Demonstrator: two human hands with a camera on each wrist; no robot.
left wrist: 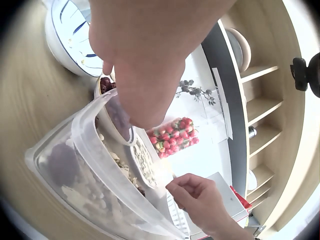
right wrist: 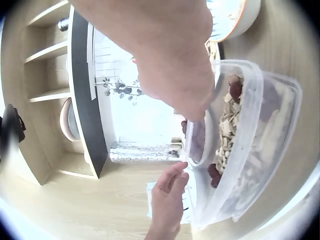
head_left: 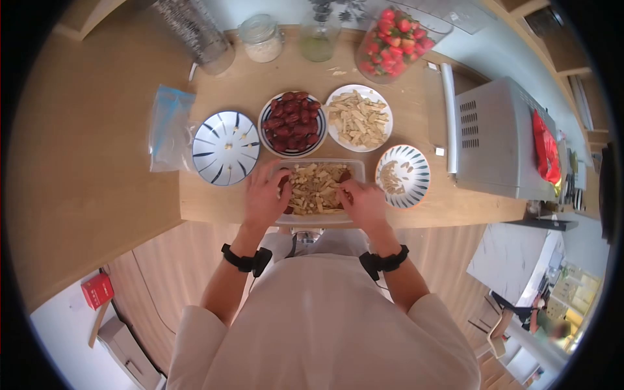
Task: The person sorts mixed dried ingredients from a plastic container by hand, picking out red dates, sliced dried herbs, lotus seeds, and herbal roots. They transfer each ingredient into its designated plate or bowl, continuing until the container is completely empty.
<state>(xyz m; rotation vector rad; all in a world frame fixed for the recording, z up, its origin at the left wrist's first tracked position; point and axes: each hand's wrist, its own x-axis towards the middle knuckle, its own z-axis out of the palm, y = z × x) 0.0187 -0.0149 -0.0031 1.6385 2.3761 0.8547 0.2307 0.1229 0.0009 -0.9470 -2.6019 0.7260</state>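
A clear plastic container (head_left: 320,219) sits at the table's front edge, filled with pale dried slices (head_left: 316,185). Dark red dates (right wrist: 215,176) lie among the slices at its ends. My left hand (head_left: 262,198) is over the left end, its fingers loosely bent by the rim and a date. At the opposite end is my right hand (head_left: 365,205), thumb and index finger drawn together close over the slices; whether they pinch something I cannot tell. Behind the container stand a bowl of red dates (head_left: 292,123) and a white plate (head_left: 333,140) of pale dried strips.
A blue-striped bowl (head_left: 211,153) with a few bits stands left, beside a zip bag (head_left: 170,130). Right are a striped bowl (head_left: 416,185) with small pieces and a grey appliance (head_left: 491,136). Along the back are a glass jar (head_left: 260,40) and a clear vessel of strawberries (head_left: 395,45).
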